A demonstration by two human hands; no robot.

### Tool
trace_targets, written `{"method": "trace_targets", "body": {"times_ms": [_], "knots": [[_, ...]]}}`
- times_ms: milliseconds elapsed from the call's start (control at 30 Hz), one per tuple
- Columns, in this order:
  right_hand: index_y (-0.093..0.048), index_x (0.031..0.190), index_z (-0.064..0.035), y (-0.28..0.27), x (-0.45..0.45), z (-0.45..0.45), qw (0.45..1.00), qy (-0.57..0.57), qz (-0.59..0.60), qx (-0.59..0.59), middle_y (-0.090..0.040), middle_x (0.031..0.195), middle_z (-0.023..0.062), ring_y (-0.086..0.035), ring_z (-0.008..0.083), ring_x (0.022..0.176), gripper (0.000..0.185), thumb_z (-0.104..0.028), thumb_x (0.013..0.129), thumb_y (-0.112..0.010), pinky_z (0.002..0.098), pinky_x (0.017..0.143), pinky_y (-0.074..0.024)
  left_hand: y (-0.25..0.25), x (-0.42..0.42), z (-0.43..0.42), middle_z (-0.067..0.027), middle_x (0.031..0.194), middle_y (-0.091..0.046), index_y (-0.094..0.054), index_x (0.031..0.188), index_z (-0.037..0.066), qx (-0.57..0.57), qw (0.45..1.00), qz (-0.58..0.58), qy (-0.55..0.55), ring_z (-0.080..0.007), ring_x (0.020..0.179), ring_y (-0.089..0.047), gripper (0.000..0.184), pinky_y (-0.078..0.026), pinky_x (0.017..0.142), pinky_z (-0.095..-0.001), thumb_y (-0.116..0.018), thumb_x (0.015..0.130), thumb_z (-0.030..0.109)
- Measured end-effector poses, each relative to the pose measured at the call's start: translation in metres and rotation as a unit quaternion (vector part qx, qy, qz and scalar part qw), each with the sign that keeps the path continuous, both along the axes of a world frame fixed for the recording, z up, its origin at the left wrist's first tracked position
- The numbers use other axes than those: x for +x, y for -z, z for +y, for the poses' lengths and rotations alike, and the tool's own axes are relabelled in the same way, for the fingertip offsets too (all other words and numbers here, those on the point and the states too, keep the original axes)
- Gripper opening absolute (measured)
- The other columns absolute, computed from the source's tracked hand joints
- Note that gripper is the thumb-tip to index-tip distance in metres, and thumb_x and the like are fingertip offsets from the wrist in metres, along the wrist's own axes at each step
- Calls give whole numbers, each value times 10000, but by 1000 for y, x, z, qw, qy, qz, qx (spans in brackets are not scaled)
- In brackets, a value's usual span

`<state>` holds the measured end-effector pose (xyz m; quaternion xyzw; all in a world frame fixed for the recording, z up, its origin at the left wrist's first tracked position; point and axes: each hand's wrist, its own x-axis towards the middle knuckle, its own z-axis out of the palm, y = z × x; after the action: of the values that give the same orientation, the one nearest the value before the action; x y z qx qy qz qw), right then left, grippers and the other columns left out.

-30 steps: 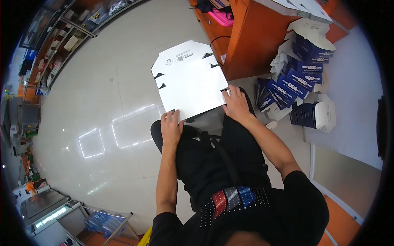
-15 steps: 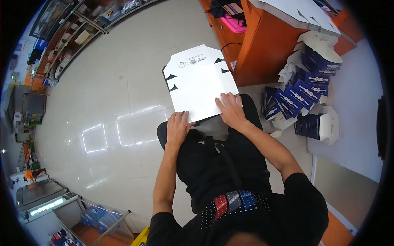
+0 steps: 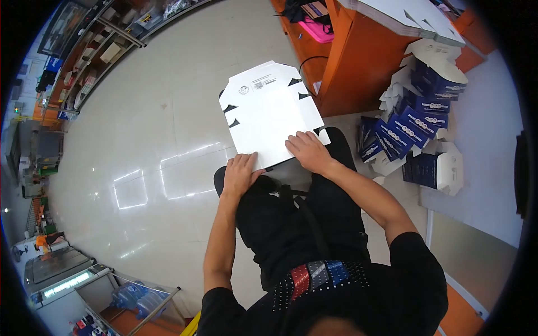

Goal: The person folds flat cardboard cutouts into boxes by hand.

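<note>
A flat white cardboard box blank [image 3: 272, 115] with cut corners, dark slots along both sides and small black print at its far end lies across my lap. My left hand [image 3: 241, 172] is at its near left corner, fingers over the top and thumb at the near edge, pinching the cardboard. On the near right part rests my right hand [image 3: 310, 152], its fingers stretched out over the white surface. Just right of those fingers a small flap with a dark notch shows. The underside of the blank is hidden.
To the right, folded dark blue and white boxes [image 3: 412, 129] are heaped beside an orange desk [image 3: 358, 61]. A stack of flat white blanks [image 3: 409, 19] lies on the desk. Shelves [image 3: 95, 61] stand far left; water bottles [image 3: 137, 297] sit on a rack at lower left.
My right hand has shifted slightly left over the blank, and the small flap beside it now shows. The blank has moved slightly left; my left hand stays at its corner.
</note>
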<state>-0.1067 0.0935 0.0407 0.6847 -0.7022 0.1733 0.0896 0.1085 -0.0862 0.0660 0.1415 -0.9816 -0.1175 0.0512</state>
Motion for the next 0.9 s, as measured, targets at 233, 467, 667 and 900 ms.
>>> {"method": "trace_targets", "body": {"times_ms": [233, 467, 667, 900], "knots": [[-613, 1035, -29, -3, -10, -10, 996, -36, -76, -30, -612, 1055, 99, -567, 286, 972, 233, -73, 809, -579, 416, 868, -485, -7, -32, 29, -121, 1157, -608, -603, 1235, 29, -66, 995, 66, 31, -290, 1101, -582, 498, -471, 944, -421, -753, 792, 200], [-663, 1035, -44, -31, -43, -36, 953, -65, -164, 246, -670, 1071, 105, -601, 318, 1008, 240, -12, 804, -609, 415, 887, -499, -13, -69, 3, -176, 1054, -667, -692, 1084, 45, 120, 990, -79, -1, -375, 975, -649, 287, -535, 842, -470, -604, 818, -17], [-678, 1038, -50, -43, -82, -84, 881, -76, -289, 366, -705, 983, 210, -667, 397, 970, 216, -159, 853, -660, 476, 858, -511, -33, -111, -45, -226, 1035, -701, -740, 1055, 39, 238, 938, -250, -8, -407, 972, -676, 219, -529, 866, -469, -651, 861, 92], [-650, 1087, -73, -49, -83, -107, 875, -31, -255, 411, -709, 1009, 203, -666, 400, 985, 301, -337, 958, -583, 481, 845, -506, -6, -110, -36, -158, 1010, -671, -649, 1077, 57, 123, 985, -113, -48, -335, 980, -628, 267, -459, 820, -484, -581, 966, 290]]}}
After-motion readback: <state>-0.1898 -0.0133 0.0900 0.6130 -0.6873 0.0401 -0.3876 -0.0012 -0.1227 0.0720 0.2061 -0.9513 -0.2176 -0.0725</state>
